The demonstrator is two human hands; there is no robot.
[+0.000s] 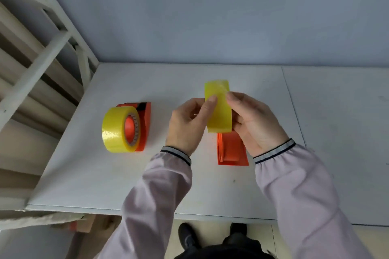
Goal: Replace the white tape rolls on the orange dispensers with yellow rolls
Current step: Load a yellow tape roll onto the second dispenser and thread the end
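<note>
We are holding a yellow roll [219, 109] up in the air with both hands, and we are seeing it edge-on, so it is looking like a tall yellow strip. Our left hand [187, 126] is pinching the left side of it, with the thumb pressing on the front. Our right hand [255, 124] is wrapping around the right side, fingers curled shut on the roll. The roll is sitting between the two hands, just above the near orange dispenser [231, 149], which is lying flat on the white table [105, 185] with no roll on it that we can see. That dispenser is right under the roll and a bit toward us, so the roll is needing to go down and back onto it. The roll's hole is facing sideways, left and right, and we cannot see it from here. Both hands are about as near to the dispenser. Off to the left, well apart, the other orange dispenser [145, 130] is already wearing its own yellow roll [120, 130]. We are seeing no white rolls anywhere on the table.
</note>
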